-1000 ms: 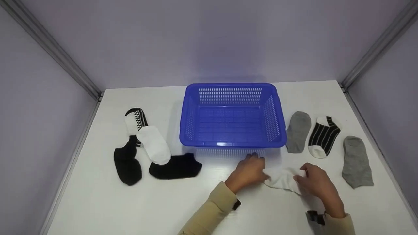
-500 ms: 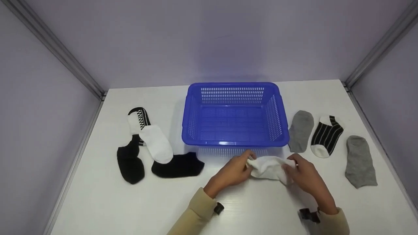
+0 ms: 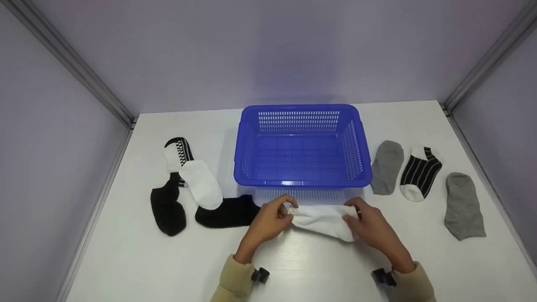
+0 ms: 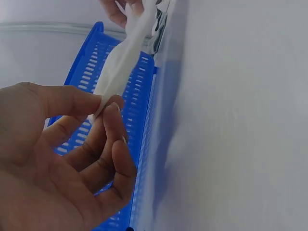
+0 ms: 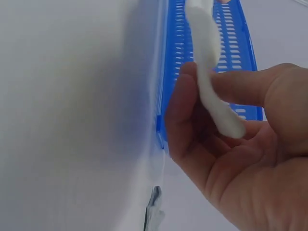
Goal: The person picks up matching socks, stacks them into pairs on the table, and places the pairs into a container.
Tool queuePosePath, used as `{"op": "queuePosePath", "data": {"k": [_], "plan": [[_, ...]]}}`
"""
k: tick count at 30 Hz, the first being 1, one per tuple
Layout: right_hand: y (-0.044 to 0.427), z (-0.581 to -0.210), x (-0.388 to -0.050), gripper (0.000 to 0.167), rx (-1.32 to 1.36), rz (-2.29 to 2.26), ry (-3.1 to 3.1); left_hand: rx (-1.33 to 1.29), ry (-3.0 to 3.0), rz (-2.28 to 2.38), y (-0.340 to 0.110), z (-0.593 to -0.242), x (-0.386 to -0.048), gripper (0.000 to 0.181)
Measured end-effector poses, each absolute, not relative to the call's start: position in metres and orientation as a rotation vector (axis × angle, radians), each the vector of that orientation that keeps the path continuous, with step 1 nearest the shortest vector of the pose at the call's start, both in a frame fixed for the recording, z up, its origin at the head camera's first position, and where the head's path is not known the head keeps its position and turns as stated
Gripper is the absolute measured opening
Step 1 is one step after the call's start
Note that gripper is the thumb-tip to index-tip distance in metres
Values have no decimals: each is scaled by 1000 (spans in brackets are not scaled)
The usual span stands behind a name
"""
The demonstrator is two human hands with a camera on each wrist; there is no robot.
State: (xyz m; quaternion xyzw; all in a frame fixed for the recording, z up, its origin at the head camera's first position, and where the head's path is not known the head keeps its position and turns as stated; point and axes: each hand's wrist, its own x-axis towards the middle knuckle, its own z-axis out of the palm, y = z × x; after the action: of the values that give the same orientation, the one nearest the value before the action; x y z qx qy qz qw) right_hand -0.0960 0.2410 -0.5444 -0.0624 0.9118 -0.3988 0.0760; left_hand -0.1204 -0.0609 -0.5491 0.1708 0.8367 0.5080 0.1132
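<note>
A white sock point(image 3: 321, 219) is stretched between both hands, in front of the basket and raised off the table. My left hand point(image 3: 269, 220) pinches one end between thumb and index finger, as the left wrist view also shows point(image 4: 72, 144). At the other end, my right hand point(image 3: 372, 224) grips the sock with the thumb on its near side; in the right wrist view the cloth point(image 5: 207, 72) runs between thumb and fingers. Left of the basket, a second white sock point(image 3: 202, 184) lies partly over a black sock point(image 3: 228, 213) and a checkered black-and-white sock point(image 3: 174, 156).
A blue plastic basket point(image 3: 303, 183) stands at the back middle of the white table point(image 3: 138, 260). To its right lie two grey socks, one near point(image 3: 387, 167) and one farther point(image 3: 463, 207), with a striped black-and-white sock point(image 3: 420, 173) between. Another black sock point(image 3: 168, 209) lies left.
Both hands have lifted the white sock off the table and carried it leftward, to in front of the basket. It is now drawn out flatter between them. The other socks stay put.
</note>
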Motion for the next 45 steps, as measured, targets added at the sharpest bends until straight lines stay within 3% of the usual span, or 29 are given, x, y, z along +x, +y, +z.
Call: {"op": "queuePosePath", "data": {"k": [11, 17, 25, 35, 38, 41, 45], "plan": [[220, -547, -100, 38, -262, -1122, 2751, 309, 2692, 1115, -75, -545, -107, 34], [199, -545, -93, 31, -445, -972, 3067, 229, 2716, 1096, -72, -543, -112, 37], [185, -551, -87, 30, -683, -610, 2991, 360, 2645, 1233, -71, -554, -123, 28], [187, -546, -90, 34, -666, -644, 2945, 385, 2943, 1076, -61, -546, -113, 19], [189, -547, -90, 36, -640, -691, 2938, 512, 2922, 1118, -52, -542, -107, 16], [191, -549, -90, 39, -638, -687, 2937, 631, 2811, 1125, -43, -543, -105, 17], [195, -551, -91, 43, -649, -679, 2915, 588, 2815, 997, -38, -549, -104, 23]]}}
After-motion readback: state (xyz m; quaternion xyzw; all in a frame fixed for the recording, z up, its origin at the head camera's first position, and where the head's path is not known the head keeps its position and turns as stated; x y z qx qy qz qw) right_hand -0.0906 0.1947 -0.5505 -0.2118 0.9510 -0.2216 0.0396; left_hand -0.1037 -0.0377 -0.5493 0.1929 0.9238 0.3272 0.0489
